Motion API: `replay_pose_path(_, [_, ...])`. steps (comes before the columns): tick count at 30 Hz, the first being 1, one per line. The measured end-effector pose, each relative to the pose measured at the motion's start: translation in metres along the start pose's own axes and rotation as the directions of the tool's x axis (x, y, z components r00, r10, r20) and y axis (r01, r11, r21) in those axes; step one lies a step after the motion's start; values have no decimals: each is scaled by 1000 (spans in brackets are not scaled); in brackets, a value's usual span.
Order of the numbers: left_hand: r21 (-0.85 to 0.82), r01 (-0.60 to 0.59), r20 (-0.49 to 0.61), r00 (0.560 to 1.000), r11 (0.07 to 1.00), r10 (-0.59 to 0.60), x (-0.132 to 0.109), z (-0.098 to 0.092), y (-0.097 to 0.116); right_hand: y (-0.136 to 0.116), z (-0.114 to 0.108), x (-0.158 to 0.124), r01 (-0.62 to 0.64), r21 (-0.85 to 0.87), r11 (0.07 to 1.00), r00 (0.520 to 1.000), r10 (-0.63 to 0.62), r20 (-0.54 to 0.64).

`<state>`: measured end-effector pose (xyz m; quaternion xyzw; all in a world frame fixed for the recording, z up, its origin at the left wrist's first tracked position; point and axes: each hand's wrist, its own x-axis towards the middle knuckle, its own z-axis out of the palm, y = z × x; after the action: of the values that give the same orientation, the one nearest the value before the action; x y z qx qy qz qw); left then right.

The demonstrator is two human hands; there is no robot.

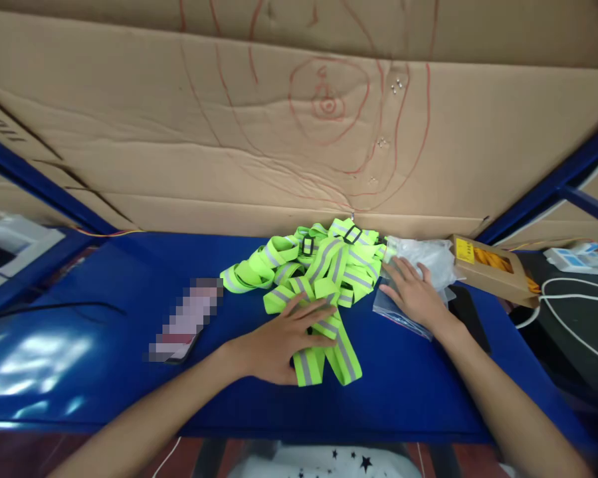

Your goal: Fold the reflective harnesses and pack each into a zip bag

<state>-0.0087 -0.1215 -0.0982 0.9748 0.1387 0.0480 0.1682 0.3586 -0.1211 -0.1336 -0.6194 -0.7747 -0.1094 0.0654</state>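
Note:
A tangled heap of neon-yellow reflective straps (329,265) with grey stripes and black buckles lies on the blue table, against the cardboard. My left hand (289,338) rests on the near strands, its fingers spread and flat over them, not closed round them. To the right of the heap, my right hand (413,289) lies with fingers apart on clear plastic bags (403,315). Part of the bags is hidden beneath that hand. Crumpled translucent plastic (431,255) sits just behind it.
A phone (187,325), partly pixelated, lies left of my left hand. At the right stand a cardboard box (496,269) with a yellow label and a dark flat object (468,315). Red-marked cardboard (279,133) walls the back. White cables (573,292) hang at the right.

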Motion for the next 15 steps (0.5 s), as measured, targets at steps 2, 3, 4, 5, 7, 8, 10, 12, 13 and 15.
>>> replay_pose_path(2, [11,20,-4,1000,1000,-20,-1,4,-3,6,9,-1,-11,1,1000,999,11,42])
replay_pose_path(3, [28,36,-26,999,999,-36,-2,6,-5,8,12,-1,-11,3,1000,999,11,47])
replay_pose_path(4, [45,49,-55,997,998,-46,-2,7,-8,10,14,-2,-8,5,1000,999,8,44])
replay_pose_path(5, [60,54,-87,995,997,-49,-3,8,-10,10,16,-2,-6,8,1000,999,6,37])
replay_pose_path(7, [84,53,-147,988,995,-41,-4,8,-15,11,21,-2,-4,20,1000,1000,3,30])
replay_pose_path(8, [92,50,-175,984,995,-33,-4,7,-17,11,23,-2,-2,31,1000,1000,1,31])
replay_pose_path(10, [95,44,-242,970,994,-20,-5,5,-20,11,26,-1,-7,61,998,1000,6,31])
replay_pose_path(12, [92,61,-324,946,994,-28,-7,2,-21,11,27,0,-20,96,995,999,17,34])
replay_pose_path(13, [91,74,-370,928,993,-36,-9,0,-21,11,26,0,-27,115,993,999,22,42])
replay_pose_path(15, [91,106,-450,891,990,-54,-12,-2,-22,11,26,-1,-43,155,987,997,32,70])
